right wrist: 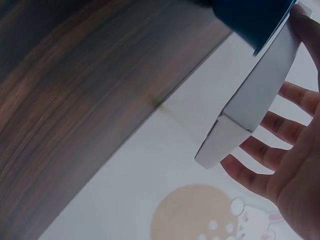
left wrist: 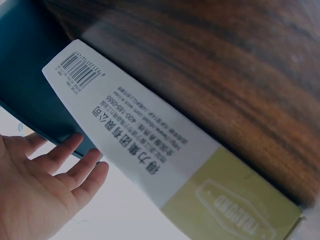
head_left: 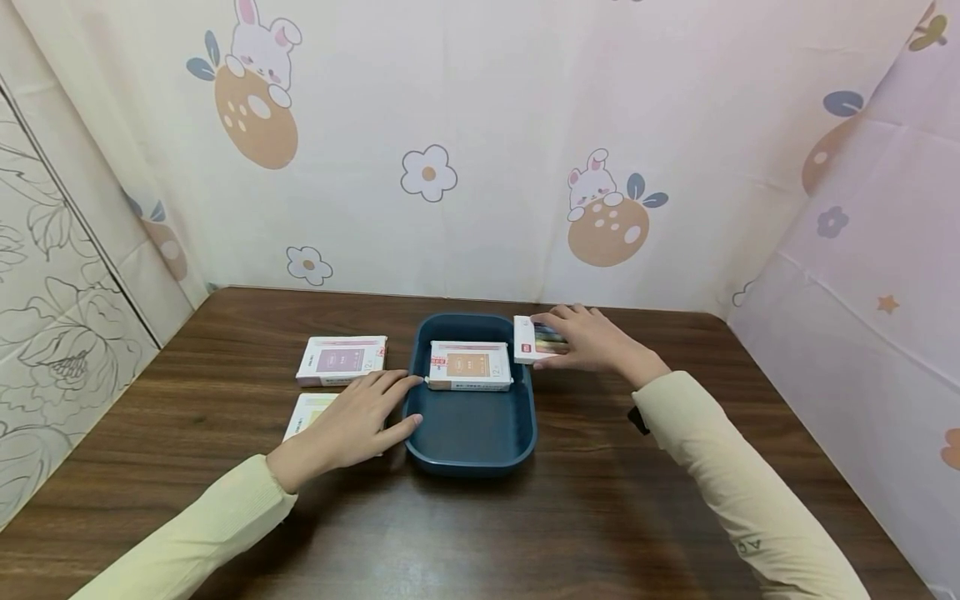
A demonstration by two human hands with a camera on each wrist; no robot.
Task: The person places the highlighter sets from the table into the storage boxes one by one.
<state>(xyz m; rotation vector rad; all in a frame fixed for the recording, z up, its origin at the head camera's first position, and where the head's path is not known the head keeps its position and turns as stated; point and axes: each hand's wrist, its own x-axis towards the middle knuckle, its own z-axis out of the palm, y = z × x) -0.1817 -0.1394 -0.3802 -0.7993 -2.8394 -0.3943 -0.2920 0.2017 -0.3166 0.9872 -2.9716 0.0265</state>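
A dark blue bin [head_left: 470, 467] stands mid-table, and a flat white box with an orange label [head_left: 470, 364] lies in its far half. Over the bin's right rim my right hand [head_left: 588, 337] holds a flat white box with coloured stripes [head_left: 525, 340], thumb on the near edge and fingers along the far one. This box [right wrist: 262, 82] is tilted and raised off the table in the right wrist view. My left hand [head_left: 360, 421] reaches to the bin's left rim, its fingers spread and holding nothing. Partly hidden beneath it is a white box with a yellow-green label [left wrist: 145, 135].
Left of the bin, a white box with a purple label [head_left: 341, 360] lies on the brown wooden table [head_left: 465, 542]. Behind the table's far edge hangs a pale curtain [head_left: 495, 100] printed with rabbits and flowers.
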